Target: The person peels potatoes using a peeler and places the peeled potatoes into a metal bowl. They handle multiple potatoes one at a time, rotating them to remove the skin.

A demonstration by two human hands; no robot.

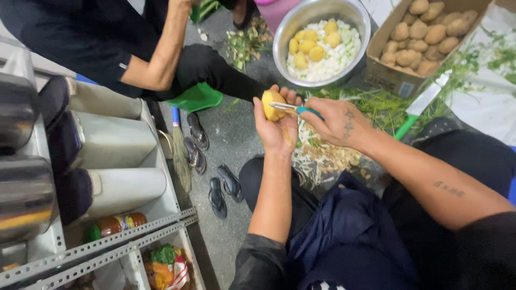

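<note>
1. Yellow, half-peeled and rounded, the potato [272, 104] sits in the left hand [277, 129], whose grip is closed around its lower side, fingers cupped behind it.
2. The right hand [339, 122] comes in from three o'clock; its grip is closed on the teal-handled metal peeler [294, 109], whose blade lies across the potato's face.
3. At twelve o'clock from the hands stands a round steel bowl [321, 38] that holds peeled yellow potatoes on chopped white vegetable.
4. At one to two o'clock an open brown cardboard box [424, 40] holds unpeeled brown potatoes.
5. Just below the hands, at six o'clock, a heap of pale peelings [322, 156] lies on the grey floor [231, 134].
6. A green-handled cleaver [419, 107] lies among green stalks at three o'clock, well apart from the hands.
7. At ten o'clock another person's arm [161, 53] reaches upward; black sandals [215, 172] lie on the floor at eight o'clock.
8. To peel well, I judge, keep the blade shallow and the strokes short, turn the potato with the left fingers between strokes, and keep the thumb off the blade's line.
</note>
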